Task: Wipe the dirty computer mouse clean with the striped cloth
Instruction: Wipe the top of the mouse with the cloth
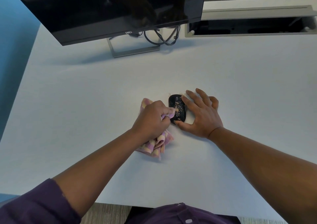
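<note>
Striped cloth [155, 144] (bunched) against dirty mouse [177, 109]

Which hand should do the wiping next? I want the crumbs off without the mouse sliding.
Left. The left hand already grips the cloth, a corner touching the mouse beside the crumbs. The right hand lies open against the mouse's other side, well placed to steady it.

Left hand [151, 119] hides much of striped cloth [154, 146].
</note>
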Tool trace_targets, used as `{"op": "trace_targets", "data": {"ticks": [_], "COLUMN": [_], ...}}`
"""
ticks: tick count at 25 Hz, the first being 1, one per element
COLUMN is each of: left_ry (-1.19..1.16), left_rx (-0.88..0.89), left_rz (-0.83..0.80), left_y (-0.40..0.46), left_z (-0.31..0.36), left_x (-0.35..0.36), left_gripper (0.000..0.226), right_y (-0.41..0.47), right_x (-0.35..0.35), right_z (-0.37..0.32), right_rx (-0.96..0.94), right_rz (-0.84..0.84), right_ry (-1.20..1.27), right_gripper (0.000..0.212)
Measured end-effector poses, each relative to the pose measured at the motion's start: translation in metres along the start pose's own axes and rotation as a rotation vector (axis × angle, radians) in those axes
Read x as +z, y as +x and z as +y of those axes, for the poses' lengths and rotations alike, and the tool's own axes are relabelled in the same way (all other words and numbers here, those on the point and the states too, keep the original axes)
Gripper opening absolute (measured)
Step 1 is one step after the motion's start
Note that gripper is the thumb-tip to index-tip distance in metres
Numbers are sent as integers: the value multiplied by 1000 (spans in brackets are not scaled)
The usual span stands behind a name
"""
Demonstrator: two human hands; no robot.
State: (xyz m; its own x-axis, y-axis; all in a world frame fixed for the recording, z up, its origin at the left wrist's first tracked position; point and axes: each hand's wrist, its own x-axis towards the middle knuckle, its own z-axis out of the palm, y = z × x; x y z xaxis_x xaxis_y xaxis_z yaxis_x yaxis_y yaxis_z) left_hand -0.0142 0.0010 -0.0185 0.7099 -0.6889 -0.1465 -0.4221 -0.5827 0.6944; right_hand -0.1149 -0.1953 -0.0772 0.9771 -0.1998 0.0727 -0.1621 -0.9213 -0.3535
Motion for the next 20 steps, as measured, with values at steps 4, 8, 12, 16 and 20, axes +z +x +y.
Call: {"op": "trace_targets", "data": {"ticks": [4, 8, 12, 16, 20], "left_ry": [58, 66, 100, 87, 51], "left_rx": [-57, 38, -46, -13, -9], "left_rz": [79, 32, 53, 16, 14], "left_y": [29, 14, 30, 15, 2], "left_z": [6, 1, 5, 4, 4], "left_x": [-4, 0, -3, 0, 4], "left_gripper": [21, 20, 17, 19, 28], "right_y": [0, 0, 0, 0, 0], "right_x": [1, 1, 1, 1, 1], "right_z": [0, 0, 0, 1, 1], "right_rx": [3, -1, -2, -2, 0], "right_rz": [2, 10, 10, 12, 6], "right_ry": [5, 5, 8, 11, -1], "right_gripper": [92, 92, 92, 92, 93]}}
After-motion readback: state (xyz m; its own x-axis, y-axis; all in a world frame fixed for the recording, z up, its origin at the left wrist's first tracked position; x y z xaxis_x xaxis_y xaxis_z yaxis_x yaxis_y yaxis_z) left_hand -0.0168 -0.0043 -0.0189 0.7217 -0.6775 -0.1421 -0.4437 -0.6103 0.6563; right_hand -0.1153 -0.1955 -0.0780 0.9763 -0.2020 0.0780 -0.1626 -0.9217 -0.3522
